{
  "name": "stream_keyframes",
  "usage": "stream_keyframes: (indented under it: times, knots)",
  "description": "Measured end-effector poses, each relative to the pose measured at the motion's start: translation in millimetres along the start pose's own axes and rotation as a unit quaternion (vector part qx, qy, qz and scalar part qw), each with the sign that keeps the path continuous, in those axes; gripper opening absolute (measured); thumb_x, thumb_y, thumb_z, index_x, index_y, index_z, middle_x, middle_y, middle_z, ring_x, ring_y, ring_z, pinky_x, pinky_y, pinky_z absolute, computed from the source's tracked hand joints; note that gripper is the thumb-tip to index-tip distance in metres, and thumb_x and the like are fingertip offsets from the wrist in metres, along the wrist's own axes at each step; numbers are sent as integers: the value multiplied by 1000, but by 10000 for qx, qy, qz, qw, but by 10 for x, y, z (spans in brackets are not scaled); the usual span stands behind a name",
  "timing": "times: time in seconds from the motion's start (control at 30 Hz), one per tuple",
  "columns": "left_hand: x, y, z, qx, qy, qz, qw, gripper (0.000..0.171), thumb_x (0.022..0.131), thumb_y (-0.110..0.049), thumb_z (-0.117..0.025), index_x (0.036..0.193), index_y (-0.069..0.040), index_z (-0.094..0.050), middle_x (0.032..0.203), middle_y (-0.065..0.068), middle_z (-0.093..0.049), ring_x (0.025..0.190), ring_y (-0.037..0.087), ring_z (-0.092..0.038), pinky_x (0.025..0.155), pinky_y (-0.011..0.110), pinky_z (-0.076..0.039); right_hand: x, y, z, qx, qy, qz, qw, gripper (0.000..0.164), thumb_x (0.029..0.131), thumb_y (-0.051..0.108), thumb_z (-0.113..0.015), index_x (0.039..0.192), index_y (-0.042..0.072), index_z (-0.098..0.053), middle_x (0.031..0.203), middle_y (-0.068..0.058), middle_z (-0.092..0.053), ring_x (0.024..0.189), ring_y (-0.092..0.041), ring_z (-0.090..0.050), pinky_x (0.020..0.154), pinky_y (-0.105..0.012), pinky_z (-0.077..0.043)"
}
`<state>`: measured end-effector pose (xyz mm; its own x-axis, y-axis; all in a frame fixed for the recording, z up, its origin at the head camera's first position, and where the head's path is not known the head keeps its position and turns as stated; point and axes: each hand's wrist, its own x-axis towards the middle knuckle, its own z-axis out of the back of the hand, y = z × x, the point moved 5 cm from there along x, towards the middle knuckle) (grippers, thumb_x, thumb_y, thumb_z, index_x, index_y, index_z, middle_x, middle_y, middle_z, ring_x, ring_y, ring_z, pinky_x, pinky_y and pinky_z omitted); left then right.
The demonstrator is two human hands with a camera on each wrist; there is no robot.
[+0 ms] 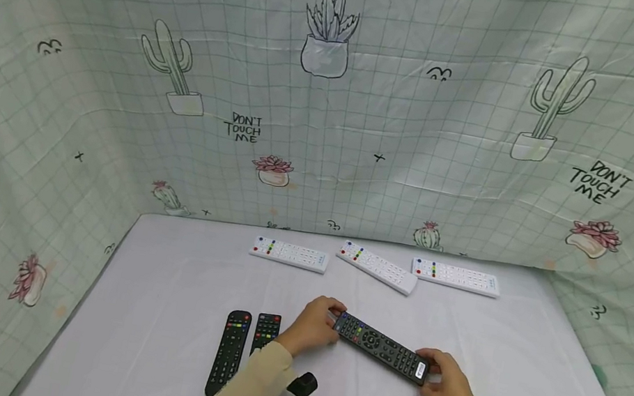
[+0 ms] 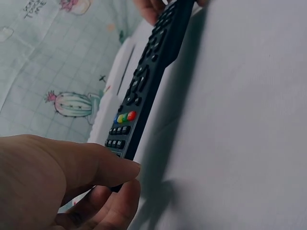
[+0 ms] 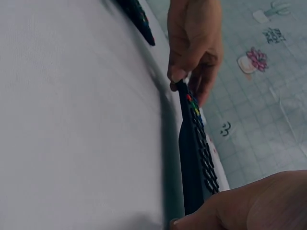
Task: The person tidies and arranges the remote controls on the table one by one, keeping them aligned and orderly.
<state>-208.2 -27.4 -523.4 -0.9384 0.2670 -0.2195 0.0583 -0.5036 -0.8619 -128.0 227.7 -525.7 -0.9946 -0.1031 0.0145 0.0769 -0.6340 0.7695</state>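
"Held how?"
"The left hand [image 1: 316,327] pinches one end of the long black plastic remote [image 1: 380,348], just above the white tabletop [image 1: 167,292]; the right hand [image 1: 448,392] pinches the other."
"Handling?"
"Likely light, stiff, slightly slippery; grip both ends."
"Views?"
"Left wrist shows its stepped underside; head doesn't."

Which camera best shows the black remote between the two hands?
The head view: it shows the held remote from above, nearly all its buttons visible. The left wrist view shows its buttons at a slant; the right wrist view, mostly its side.
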Motion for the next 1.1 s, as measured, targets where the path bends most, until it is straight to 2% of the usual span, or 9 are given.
stream_keyframes:
  times: [0.17, 0.37, 0.63, 0.8, 0.9, 1.1]
  knots:
    - [-4, -1, 89, 202, 26, -115, 9997, 52, 76, 20, -73, 125, 6, -67, 110, 12, -63, 88, 17, -59, 75, 29, -52, -40, 64, -104, 182, 136, -85, 9997, 56, 72, -24, -66, 126, -10, -62, 120, -22, -63, 104, -31, -64, 79, -29, -62]
    - [-10, 23, 170, 572, 125, -333, 9977, 49, 76, 19, -72, 124, 7, -68, 110, 12, -63, 88, 16, -56, 75, 28, -50, -75, 138, -203, 475, 262, -179, 9984, 56, 73, -25, -68, 127, -9, -62, 119, -19, -64, 103, -27, -64, 80, -27, -62]
    - [-40, 50, 273, 887, 385, -501, 9941, 49, 75, 19, -72, 122, 7, -69, 111, 14, -63, 90, 18, -56, 78, 30, -50, -137, 231, -368, 628, 223, -210, 9976, 55, 70, -26, -68, 121, -5, -66, 109, -10, -66, 94, -16, -62, 75, -23, -60]
    - [-51, 80, 309, 1110, 450, -514, 9915, 47, 76, 19, -74, 121, 5, -69, 110, 13, -63, 90, 18, -55, 80, 31, -50, -161, 300, -479, 540, 371, -47, 9978, 55, 69, -25, -69, 120, -4, -66, 106, -8, -66, 91, -13, -61, 73, -23, -59]
    - [-59, 93, 328, 1237, 486, -545, 9896, 47, 77, 18, -74, 121, 5, -69, 111, 13, -63, 92, 19, -56, 84, 35, -52, -181, 343, -541, 533, 499, 210, 9971, 57, 68, -24, -70, 121, -5, -65, 105, -7, -66, 89, -10, -59, 71, -25, -58]
    - [-70, 95, 367, 1365, 618, -544, 9872, 45, 78, 19, -72, 120, 5, -69, 109, 12, -63, 95, 20, -55, 90, 39, -51, -218, 412, -659, 375, 686, 457, 9959, 58, 66, -22, -66, 121, -6, -65, 99, -4, -63, 85, -6, -57, 68, -25, -57]
